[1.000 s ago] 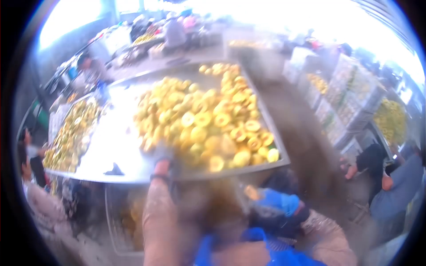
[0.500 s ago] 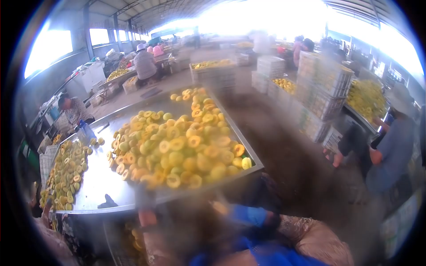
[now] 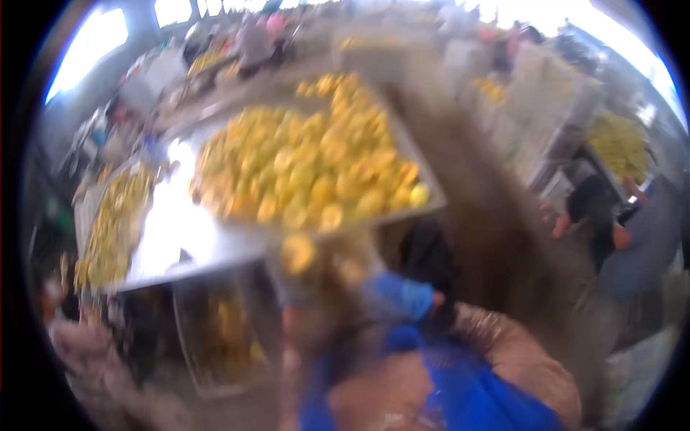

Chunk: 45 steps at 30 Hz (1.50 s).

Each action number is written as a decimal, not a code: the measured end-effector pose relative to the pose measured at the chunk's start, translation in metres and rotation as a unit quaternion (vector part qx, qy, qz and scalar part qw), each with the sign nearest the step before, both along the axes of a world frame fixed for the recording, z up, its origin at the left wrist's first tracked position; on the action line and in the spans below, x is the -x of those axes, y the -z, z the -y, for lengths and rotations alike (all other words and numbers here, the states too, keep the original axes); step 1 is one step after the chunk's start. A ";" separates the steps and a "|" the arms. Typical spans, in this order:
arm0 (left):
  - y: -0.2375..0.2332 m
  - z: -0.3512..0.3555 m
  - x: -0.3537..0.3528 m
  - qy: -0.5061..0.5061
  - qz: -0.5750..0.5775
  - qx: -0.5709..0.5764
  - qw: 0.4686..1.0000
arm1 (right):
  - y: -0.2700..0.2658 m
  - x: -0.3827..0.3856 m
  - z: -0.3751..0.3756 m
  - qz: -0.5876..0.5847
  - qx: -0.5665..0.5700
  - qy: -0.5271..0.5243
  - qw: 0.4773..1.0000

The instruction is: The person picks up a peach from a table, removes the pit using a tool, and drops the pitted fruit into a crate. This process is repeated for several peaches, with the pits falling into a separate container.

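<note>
While windows (image 3: pixel 90 50) glare, metal table (image 3: pixel 172 241) under halved fruit (image 3: pixel 287 169), crates (image 3: pixel 543 108) beyond

the shiny strip of table (image 3: pixel 176 233) gives passage from near to far between the left fruit (image 3: pixel 115 223) and the broad heap (image 3: pixel 302 161), which blocks the right.

Metal table (image 3: pixel 176 233): 1. Fruit heaps on it: 2, namely a large heap (image 3: pixel 309 165) and a small heap (image 3: pixel 118 223) at the left; pieces in each too many and blurred to count. Fruit half (image 3: pixel 297 254) apart from both, before the near edge: 1. Bin (image 3: pixel 215 393) below the table: 1. Blue apron (image 3: pixel 467 388): 1. Co-workers near: 2, at far right (image 3: pixel 643 241) and lower left (image 3: pixel 90 359); distant people: count unclear. Stacked crates (image 3: pixel 546 108): count unclear. Separate fruit pile (image 3: pixel 618 144), right: 1.
</note>
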<state>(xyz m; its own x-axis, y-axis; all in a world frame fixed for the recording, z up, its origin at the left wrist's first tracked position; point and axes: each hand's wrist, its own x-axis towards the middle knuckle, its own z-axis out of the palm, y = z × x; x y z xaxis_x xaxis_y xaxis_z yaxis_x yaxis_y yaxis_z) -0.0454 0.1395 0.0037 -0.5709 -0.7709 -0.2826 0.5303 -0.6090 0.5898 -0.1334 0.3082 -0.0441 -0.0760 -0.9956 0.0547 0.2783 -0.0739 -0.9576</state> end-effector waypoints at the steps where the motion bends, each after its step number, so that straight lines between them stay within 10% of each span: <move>1: 0.004 0.001 0.001 0.003 -0.014 -0.010 1.000 | -0.030 -0.009 -0.008 0.030 -0.052 0.034 0.998; 18: 0.052 -0.012 -0.002 -0.080 0.093 0.331 0.936 | -0.060 -0.023 0.006 0.064 -0.243 0.049 0.967; 20: 0.048 -0.015 -0.001 -0.051 0.027 0.205 0.977 | -0.058 -0.021 0.008 0.071 -0.262 0.042 0.962; 32: 0.062 -0.016 -0.007 -0.040 0.100 0.298 0.948 | -0.053 -0.022 0.014 0.004 -0.239 0.053 0.970; 45: 0.052 -0.012 -0.019 -0.054 0.288 0.651 0.701 | -0.007 -0.020 0.013 -0.209 -0.129 0.081 0.966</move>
<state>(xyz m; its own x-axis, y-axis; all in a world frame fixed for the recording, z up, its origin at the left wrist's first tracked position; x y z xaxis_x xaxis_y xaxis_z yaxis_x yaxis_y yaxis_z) -0.0264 0.1520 -0.0479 -0.5700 -0.6195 0.5398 -0.0220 0.6683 0.7436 -0.1135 0.2949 -0.0368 -0.2559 -0.9574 -0.1339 -0.1311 0.1716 -0.9764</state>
